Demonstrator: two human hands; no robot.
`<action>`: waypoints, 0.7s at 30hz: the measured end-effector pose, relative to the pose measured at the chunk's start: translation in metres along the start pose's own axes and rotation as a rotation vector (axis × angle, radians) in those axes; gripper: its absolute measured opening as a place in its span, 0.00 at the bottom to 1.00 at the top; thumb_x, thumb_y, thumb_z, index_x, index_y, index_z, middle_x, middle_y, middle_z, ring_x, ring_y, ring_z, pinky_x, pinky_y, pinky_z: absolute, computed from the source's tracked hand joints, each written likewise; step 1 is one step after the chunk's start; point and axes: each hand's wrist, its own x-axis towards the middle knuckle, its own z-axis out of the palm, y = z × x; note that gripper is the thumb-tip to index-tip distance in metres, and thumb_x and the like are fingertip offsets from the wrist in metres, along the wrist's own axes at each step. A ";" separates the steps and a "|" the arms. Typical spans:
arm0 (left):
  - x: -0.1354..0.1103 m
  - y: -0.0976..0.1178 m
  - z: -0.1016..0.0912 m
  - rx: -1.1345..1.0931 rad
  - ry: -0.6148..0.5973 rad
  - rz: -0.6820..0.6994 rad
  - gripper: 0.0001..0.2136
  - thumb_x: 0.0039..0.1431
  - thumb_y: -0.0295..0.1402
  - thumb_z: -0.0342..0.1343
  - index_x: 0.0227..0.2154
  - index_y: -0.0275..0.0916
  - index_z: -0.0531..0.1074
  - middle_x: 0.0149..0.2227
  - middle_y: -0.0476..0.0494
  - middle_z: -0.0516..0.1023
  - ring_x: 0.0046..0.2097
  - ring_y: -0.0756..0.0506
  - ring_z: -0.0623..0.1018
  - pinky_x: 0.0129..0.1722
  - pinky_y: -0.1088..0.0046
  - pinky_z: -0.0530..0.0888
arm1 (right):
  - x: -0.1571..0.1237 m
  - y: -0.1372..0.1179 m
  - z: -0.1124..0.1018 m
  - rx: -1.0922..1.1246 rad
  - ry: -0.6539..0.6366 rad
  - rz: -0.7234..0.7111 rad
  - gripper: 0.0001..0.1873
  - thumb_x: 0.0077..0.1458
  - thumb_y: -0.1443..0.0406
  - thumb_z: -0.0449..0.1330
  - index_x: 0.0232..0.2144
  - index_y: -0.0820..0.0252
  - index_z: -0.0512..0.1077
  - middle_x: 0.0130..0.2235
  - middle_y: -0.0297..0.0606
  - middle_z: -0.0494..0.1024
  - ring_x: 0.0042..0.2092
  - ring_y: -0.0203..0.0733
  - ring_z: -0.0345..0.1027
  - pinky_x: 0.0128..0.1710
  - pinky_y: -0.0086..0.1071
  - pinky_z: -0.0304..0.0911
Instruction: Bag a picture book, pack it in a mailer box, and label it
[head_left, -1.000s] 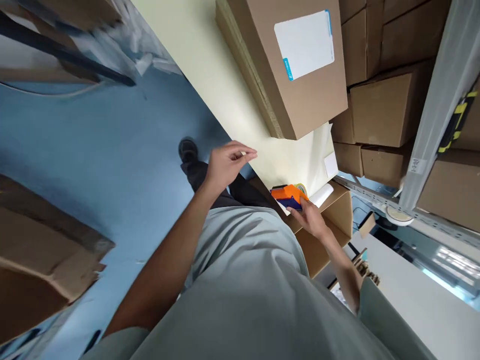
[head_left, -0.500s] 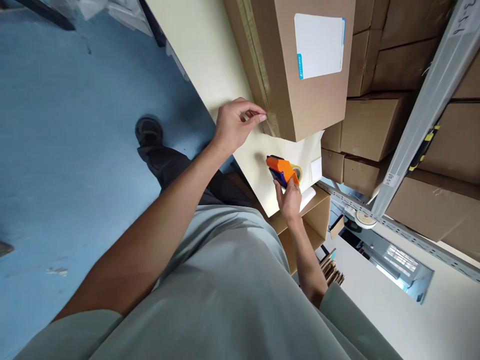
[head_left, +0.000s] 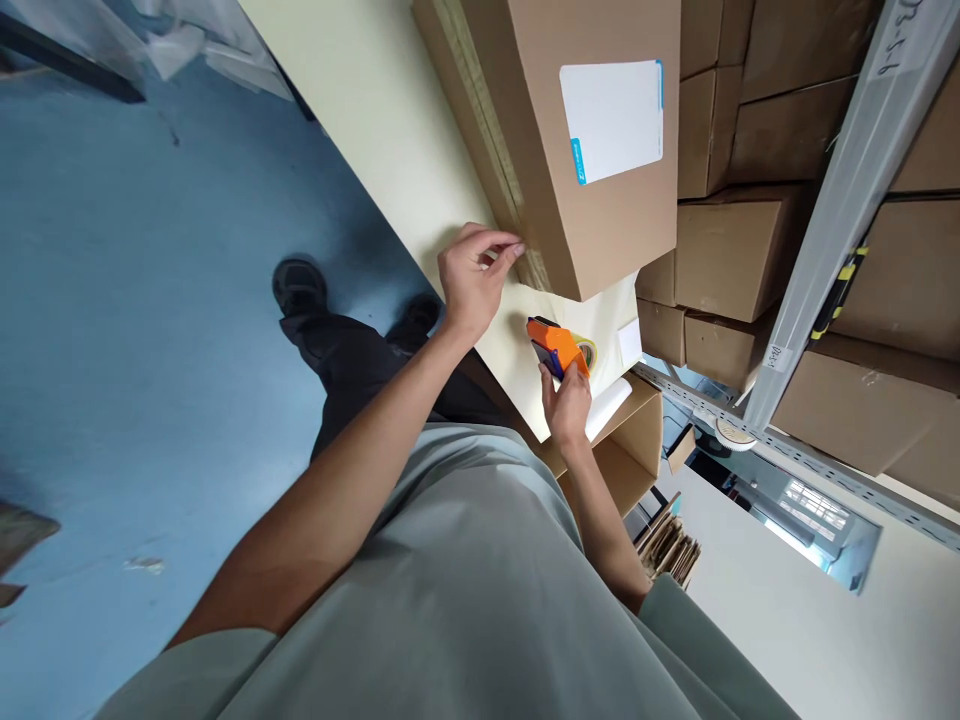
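Observation:
A large cardboard box [head_left: 570, 140] with a white label [head_left: 615, 118] stands on a cream table [head_left: 390, 130]. A strip of tape runs along the box's near side. My left hand [head_left: 472, 275] is curled in a pinch, its fingertips touching the near lower corner of the box at the tape. My right hand [head_left: 568, 400] grips an orange and blue tape dispenser [head_left: 556, 346] that rests on the table just below the box corner.
Stacked cardboard boxes [head_left: 750, 250] fill metal shelving [head_left: 832, 190] behind the table. An open carton [head_left: 630, 450] sits under the table's corner. Blue floor [head_left: 150, 300] lies to the left, with my shoe [head_left: 298, 285] on it and plastic wrap at the top left.
My left hand rose from mid-air to the box's near corner and pinched at the tape. My right hand slid the tape dispenser closer to the box.

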 end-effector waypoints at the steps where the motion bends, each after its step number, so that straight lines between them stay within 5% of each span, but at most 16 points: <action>1: -0.002 0.001 0.001 0.012 0.009 0.003 0.07 0.67 0.42 0.70 0.38 0.46 0.82 0.42 0.44 0.83 0.44 0.44 0.83 0.42 0.67 0.81 | 0.000 0.000 0.000 0.008 0.004 0.002 0.20 0.79 0.54 0.56 0.58 0.66 0.72 0.53 0.60 0.83 0.57 0.62 0.81 0.60 0.53 0.76; 4: -0.002 -0.001 0.005 0.037 0.019 0.002 0.10 0.67 0.44 0.71 0.41 0.45 0.81 0.41 0.44 0.83 0.44 0.44 0.83 0.42 0.68 0.81 | 0.000 -0.001 -0.002 0.027 0.005 0.010 0.22 0.79 0.54 0.55 0.60 0.68 0.71 0.55 0.62 0.83 0.59 0.63 0.80 0.61 0.53 0.76; 8: 0.002 -0.010 0.006 0.028 0.074 -0.005 0.24 0.64 0.47 0.74 0.58 0.48 0.76 0.45 0.45 0.84 0.43 0.44 0.84 0.41 0.66 0.81 | 0.000 0.000 -0.002 0.026 -0.016 0.030 0.24 0.79 0.53 0.55 0.63 0.69 0.70 0.55 0.63 0.83 0.59 0.64 0.80 0.60 0.53 0.76; 12: -0.018 -0.002 0.008 0.014 0.106 -0.022 0.27 0.69 0.57 0.67 0.64 0.53 0.73 0.59 0.39 0.80 0.57 0.39 0.85 0.52 0.61 0.82 | -0.001 0.006 0.005 0.022 -0.013 0.045 0.23 0.79 0.53 0.54 0.58 0.69 0.72 0.53 0.63 0.83 0.55 0.64 0.82 0.58 0.55 0.77; 16: -0.058 0.030 0.042 -0.014 0.101 -0.087 0.38 0.71 0.61 0.60 0.76 0.53 0.59 0.79 0.33 0.61 0.80 0.32 0.63 0.76 0.47 0.69 | -0.005 0.013 0.013 0.013 0.057 0.006 0.22 0.79 0.53 0.54 0.58 0.67 0.73 0.50 0.60 0.85 0.53 0.60 0.82 0.59 0.54 0.77; 19: -0.065 0.045 0.079 0.071 0.024 -0.082 0.50 0.64 0.61 0.68 0.80 0.49 0.52 0.83 0.33 0.48 0.85 0.30 0.45 0.82 0.45 0.58 | -0.007 0.011 0.013 -0.019 0.042 0.008 0.20 0.78 0.55 0.56 0.57 0.67 0.74 0.50 0.60 0.85 0.53 0.59 0.82 0.59 0.51 0.77; 21: -0.054 0.045 0.093 0.095 -0.050 -0.047 0.50 0.66 0.58 0.69 0.80 0.45 0.52 0.84 0.30 0.45 0.85 0.31 0.44 0.83 0.45 0.54 | -0.008 0.005 0.009 -0.038 0.001 0.030 0.20 0.78 0.57 0.58 0.56 0.70 0.75 0.48 0.62 0.86 0.51 0.59 0.82 0.58 0.49 0.76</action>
